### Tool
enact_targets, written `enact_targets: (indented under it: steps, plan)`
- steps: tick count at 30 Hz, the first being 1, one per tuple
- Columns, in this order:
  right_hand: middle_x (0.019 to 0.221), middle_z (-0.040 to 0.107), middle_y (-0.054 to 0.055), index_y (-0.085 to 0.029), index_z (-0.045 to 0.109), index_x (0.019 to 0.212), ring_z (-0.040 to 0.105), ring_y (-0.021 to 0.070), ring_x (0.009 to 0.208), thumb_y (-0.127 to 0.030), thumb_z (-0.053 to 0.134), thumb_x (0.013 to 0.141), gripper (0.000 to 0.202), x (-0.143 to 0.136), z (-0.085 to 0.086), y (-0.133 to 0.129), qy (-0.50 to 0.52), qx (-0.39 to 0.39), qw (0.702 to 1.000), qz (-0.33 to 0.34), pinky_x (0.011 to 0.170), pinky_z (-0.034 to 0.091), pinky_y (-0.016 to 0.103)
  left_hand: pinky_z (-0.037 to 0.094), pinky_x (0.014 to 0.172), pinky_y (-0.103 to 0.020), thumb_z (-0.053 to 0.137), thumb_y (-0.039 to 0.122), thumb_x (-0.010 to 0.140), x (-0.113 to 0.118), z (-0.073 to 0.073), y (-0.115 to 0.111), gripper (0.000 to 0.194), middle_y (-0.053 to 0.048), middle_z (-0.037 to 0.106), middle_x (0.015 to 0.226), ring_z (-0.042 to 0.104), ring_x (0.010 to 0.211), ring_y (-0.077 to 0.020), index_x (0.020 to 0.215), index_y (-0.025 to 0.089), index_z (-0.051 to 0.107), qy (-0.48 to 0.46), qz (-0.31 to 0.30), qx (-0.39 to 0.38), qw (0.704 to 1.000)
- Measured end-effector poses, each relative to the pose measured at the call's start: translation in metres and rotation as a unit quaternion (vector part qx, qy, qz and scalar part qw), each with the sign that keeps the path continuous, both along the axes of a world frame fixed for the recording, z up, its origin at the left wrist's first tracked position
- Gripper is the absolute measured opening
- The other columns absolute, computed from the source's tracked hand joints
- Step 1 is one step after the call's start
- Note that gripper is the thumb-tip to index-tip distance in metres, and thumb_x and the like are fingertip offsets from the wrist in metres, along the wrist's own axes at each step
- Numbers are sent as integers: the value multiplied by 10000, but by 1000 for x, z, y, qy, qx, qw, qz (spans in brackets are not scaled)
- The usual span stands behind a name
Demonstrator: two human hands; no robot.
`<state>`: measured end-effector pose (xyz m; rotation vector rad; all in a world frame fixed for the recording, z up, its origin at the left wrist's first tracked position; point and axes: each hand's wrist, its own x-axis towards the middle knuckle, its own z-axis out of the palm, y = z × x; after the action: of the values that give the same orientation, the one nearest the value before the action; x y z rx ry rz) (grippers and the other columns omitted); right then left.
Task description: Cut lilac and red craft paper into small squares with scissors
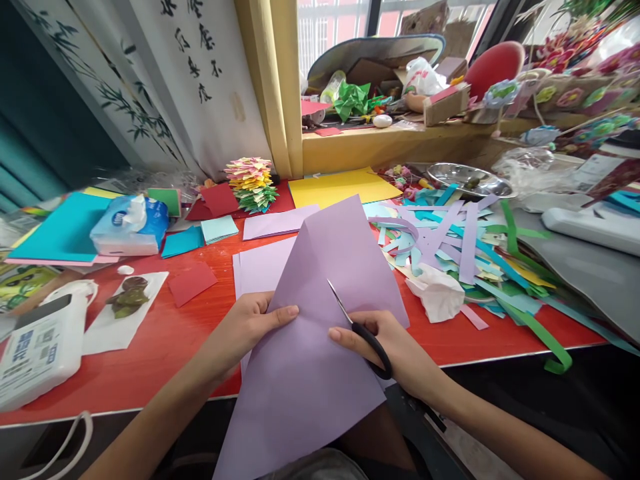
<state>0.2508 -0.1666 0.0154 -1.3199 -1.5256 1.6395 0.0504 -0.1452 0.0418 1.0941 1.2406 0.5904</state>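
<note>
Red table (165, 347) was a mess w/ a paper-strip pile (465, 247) at 2 o'clock. Big lilac sheet (320, 320) sat dead center, left hand (250, 323) pinching its 9 o'clock edge. Right hand (395, 350) was closed round black scissors (363, 330), blades barely into the sheet, so cut looked just begun imo, most left.

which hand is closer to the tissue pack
Left. The left hand grips the purple paper's left edge, on the tissue pack's side. The right hand, holding scissors, is farther right.
</note>
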Motion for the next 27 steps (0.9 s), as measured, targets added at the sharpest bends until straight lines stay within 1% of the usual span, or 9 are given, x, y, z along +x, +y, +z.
enact_targets:
  steps: [6,10,14,17,23,27]
  plan:
    - [628,465,-10,-146,579,699,398,89,527,-561,584,707,415,0,1,0,29,-4,1000,6,459,264,222,470,549,-250,650,416,673,-2,-2,-1,305,-37,688,762,623,647,-177,862,176,658,-5,-9,-6,1000]
    - [606,453,-17,-148,559,657,381,82,509,-560,594,698,415,0,0,0,25,16,1000,-3,443,235,222,471,558,-249,648,399,684,-3,-4,-1,297,-36,687,757,627,657,-178,876,174,659,-14,-10,-7,1000]
    - [611,463,-16,-151,544,647,403,86,521,-553,599,696,409,0,0,1,47,3,999,-1,456,258,222,466,558,-227,627,347,721,-5,-6,-1,240,-24,688,757,623,653,-157,892,180,656,-40,-25,-21,999]
    - [612,456,-15,-149,551,667,395,86,521,-551,592,704,405,-1,0,1,36,8,999,-3,451,251,222,468,568,-221,611,315,742,-5,-8,-1,217,-20,689,767,624,665,-150,910,185,651,-53,-32,-25,998]
    - [611,448,-13,-149,552,673,386,83,517,-529,594,716,385,-1,-2,2,44,8,999,-3,446,252,217,467,566,-225,624,313,729,-3,-6,-2,238,-31,687,775,622,674,-160,917,169,653,-36,-33,-37,998]
    - [601,421,-19,-144,547,661,371,79,516,-495,611,718,361,-2,-4,3,45,12,999,-8,440,238,213,464,555,-215,619,317,740,-4,-10,-2,239,-21,681,759,618,662,-148,925,168,650,-42,-34,-33,998]
